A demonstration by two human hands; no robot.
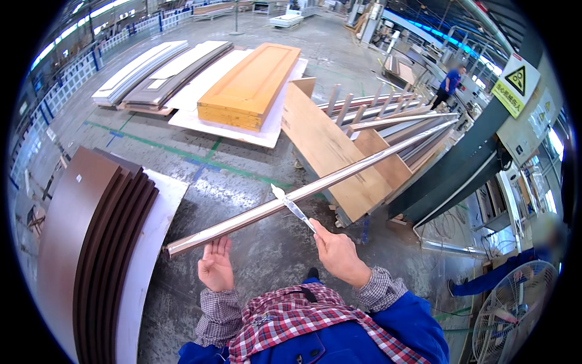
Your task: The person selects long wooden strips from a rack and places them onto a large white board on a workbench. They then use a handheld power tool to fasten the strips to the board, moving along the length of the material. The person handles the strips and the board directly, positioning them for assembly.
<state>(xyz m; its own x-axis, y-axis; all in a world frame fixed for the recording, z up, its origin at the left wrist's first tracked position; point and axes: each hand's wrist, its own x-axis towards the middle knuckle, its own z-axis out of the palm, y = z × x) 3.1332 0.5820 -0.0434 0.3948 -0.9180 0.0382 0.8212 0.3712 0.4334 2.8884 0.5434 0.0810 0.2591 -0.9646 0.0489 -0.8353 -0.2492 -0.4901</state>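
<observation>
Strip (233, 222) slants lengthwise away from just right of the brown panels (73, 212); the left hand (216, 267), nearer it, is uncurled, fingers at its lower edge. The right hand (339, 252) clasps a brush (297, 212) crossing it. It looks slim, pale, brown-edged.

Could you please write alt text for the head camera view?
A person's right hand holds a slim white-tipped tool at a long strip, while the open left hand is by the strip's left end. Dark brown panels are stacked on the left, and orange panels are stacked farther off.
</observation>
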